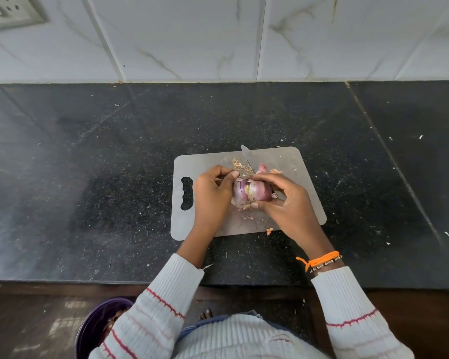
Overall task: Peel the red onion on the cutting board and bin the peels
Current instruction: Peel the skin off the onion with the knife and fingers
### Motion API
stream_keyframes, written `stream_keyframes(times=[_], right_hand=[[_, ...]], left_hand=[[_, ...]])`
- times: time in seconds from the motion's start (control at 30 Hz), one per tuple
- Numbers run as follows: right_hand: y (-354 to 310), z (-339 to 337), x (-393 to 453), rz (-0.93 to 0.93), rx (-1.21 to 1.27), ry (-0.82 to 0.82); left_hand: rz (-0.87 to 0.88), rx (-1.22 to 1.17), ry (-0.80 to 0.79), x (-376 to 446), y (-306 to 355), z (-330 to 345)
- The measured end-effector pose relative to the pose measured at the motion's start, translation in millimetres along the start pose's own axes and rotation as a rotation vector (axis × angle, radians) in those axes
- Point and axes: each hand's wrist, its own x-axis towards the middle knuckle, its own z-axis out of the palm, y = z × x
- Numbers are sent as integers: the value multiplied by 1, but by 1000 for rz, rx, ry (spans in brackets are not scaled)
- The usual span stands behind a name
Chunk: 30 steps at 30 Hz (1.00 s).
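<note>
A home kitchen is shown here. A black speckled stone tabletop is backed by a wall of white marble-look tiles, and a wall socket plate is set into the top left corner. A grey plastic cutting board with a handle slot is laid flat on the stone, with a knife blade seen at its far edge. Down on the dark floor, a purple bin is glimpsed beside the counter front.
</note>
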Motion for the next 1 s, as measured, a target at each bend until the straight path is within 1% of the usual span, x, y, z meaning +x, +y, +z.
stream_keyframes(times=[0.17, 0.23, 0.3, 0.37, 0.47, 0.5, 0.53, 0.63, 0.7, 0.77, 0.9, 1.0], right_hand=[[6, -4, -2, 37, 176, -24], [7, -5, -3, 52, 279, -26], [6, -7, -4, 68, 364, -17], [6, -6, -4, 71, 387, 4], [7, -1, -2, 79, 370, 34], [7, 1, -2, 82, 360, 40], [7, 1, -1, 84, 352, 41], [4, -1, -1, 83, 296, 40], [1, -3, 0, 88, 272, 77], [-1, -4, 1, 112, 282, 105], [0, -1, 0, 142, 224, 91], [0, 0, 1, 162, 243, 184]], left_hand=[[-118, -70, 13, 4, -7, 1], [-210, -148, 44, 5, -10, 2], [-344, -279, 50, 3, -7, 2], [-479, -414, -34, -1, 2, 2], [-595, -532, -301, -6, 14, 2], [-599, -568, -362, -8, 16, 3], [-591, -601, -387, -9, 16, 5], [-554, -692, -363, -10, 11, 7], [-523, -731, -369, -11, 7, 6], [-471, -751, -392, -11, 5, 5], [-388, -785, -452, -12, 5, 3], [-340, -762, -481, -13, 4, 2]])
